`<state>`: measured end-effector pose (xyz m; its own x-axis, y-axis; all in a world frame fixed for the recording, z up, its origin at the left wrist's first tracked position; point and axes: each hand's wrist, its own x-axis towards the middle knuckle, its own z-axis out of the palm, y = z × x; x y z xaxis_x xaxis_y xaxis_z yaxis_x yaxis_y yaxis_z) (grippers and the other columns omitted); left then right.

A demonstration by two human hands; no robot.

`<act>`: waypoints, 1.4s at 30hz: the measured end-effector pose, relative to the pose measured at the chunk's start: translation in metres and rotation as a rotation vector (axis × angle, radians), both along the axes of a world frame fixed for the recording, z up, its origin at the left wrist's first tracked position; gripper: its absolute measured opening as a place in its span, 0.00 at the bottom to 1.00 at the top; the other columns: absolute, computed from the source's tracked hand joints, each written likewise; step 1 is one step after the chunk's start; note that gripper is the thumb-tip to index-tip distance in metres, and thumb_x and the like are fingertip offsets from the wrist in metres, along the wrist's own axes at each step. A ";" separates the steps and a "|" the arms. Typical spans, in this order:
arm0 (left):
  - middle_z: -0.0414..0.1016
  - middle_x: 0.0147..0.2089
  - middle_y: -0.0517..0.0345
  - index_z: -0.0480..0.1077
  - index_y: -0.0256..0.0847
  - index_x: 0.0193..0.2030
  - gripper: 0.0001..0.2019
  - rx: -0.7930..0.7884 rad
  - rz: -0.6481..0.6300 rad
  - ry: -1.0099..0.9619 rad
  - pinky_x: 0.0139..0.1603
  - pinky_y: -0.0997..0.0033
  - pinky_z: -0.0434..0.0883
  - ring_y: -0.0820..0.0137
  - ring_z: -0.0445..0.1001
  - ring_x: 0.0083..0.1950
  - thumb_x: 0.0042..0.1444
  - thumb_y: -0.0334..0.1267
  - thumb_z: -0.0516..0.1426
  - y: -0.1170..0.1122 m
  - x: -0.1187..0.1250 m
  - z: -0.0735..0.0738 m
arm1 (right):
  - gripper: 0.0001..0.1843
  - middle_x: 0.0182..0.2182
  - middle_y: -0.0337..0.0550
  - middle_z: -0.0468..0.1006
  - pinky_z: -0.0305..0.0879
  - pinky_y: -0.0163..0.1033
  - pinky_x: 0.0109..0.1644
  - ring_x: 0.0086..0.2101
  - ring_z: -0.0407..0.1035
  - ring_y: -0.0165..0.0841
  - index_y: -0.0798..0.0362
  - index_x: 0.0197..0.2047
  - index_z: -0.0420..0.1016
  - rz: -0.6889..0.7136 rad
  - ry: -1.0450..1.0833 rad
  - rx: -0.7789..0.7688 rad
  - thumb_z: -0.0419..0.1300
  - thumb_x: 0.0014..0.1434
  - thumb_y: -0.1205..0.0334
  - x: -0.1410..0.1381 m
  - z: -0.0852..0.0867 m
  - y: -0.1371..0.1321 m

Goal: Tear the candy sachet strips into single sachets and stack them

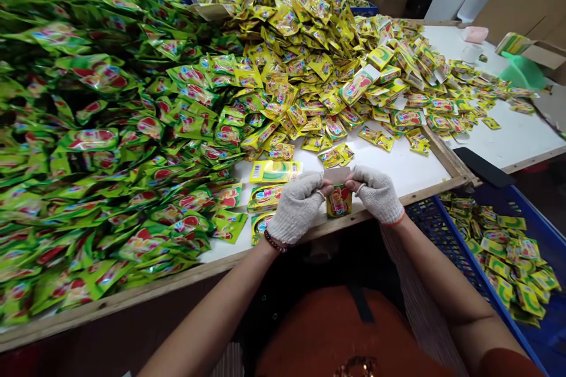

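Both my hands wear white knit gloves and meet over the table's front edge. My left hand (295, 207) and my right hand (377, 193) each pinch one side of a small printed carton box (339, 200), held upright with its top flap open. Just left of my left hand lie a few flat sachets, a yellow sachet (275, 171) and two green ones (264, 197). A huge heap of green sachets (101, 129) fills the table's left side. A heap of yellow sachets (305, 59) fills the back middle.
The white table (398, 165) has a wooden rim. Small filled boxes (424, 94) lie scattered at the right of the yellow heap. A blue plastic crate (499, 247) at my right holds finished boxes. A green scoop (522, 73) and cardboard cartons stand far right.
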<state>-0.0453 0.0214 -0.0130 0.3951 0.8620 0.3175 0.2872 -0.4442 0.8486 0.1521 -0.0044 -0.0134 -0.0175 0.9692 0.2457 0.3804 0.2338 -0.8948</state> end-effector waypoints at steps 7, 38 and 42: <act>0.80 0.38 0.56 0.73 0.39 0.42 0.09 -0.103 0.015 -0.098 0.41 0.68 0.73 0.68 0.76 0.39 0.57 0.39 0.59 0.002 0.002 0.001 | 0.13 0.33 0.42 0.79 0.70 0.37 0.36 0.32 0.72 0.33 0.53 0.41 0.79 0.024 0.028 0.043 0.62 0.59 0.53 -0.003 0.000 0.002; 0.78 0.47 0.50 0.75 0.40 0.47 0.11 0.381 -0.098 0.303 0.52 0.66 0.73 0.65 0.76 0.49 0.62 0.37 0.53 0.022 -0.034 0.028 | 0.06 0.30 0.40 0.80 0.72 0.41 0.37 0.32 0.73 0.34 0.47 0.36 0.82 -0.137 0.119 0.172 0.67 0.56 0.56 0.026 0.014 -0.021; 0.79 0.50 0.50 0.75 0.43 0.50 0.15 0.245 0.003 0.840 0.53 0.63 0.71 0.58 0.76 0.51 0.56 0.38 0.57 0.069 -0.067 0.038 | 0.19 0.33 0.40 0.79 0.70 0.42 0.32 0.34 0.75 0.37 0.38 0.43 0.79 -0.363 0.548 0.245 0.57 0.60 0.37 0.081 0.032 -0.045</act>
<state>-0.1126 0.0905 0.0254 0.5796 0.8089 0.0981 0.7760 -0.5847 0.2363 0.2327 -0.0497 0.0182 0.4858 0.8057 0.3389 -0.0183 0.3970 -0.9176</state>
